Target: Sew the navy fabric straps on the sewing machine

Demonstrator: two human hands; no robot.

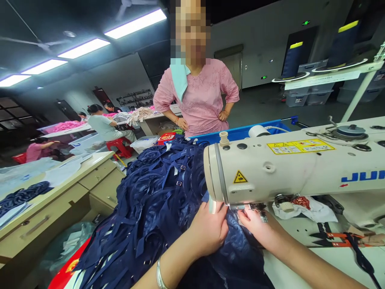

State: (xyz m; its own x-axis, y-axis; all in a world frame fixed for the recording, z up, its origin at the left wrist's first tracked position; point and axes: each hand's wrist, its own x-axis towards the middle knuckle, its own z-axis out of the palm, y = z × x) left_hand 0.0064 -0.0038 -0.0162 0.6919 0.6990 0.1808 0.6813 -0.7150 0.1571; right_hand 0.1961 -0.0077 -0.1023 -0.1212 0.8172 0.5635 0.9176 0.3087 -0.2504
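3 o'clock: sewing machine [288, 164] shows smooth, semi-gloss painted casing. 7 to 8 o'clock: navy garments [156, 200] are soft cloth, partly sheer, with shiny metal-looking strap rings. 7 o'clock: bangle [159, 275] is polished metal. 9 o'clock: stool [119, 145] is smooth plastic. 12 o'clock: pink shirt [206, 94] is matt, crinkled cloth. 8 o'clock: bag [63, 245] is glossy, see-through plastic.
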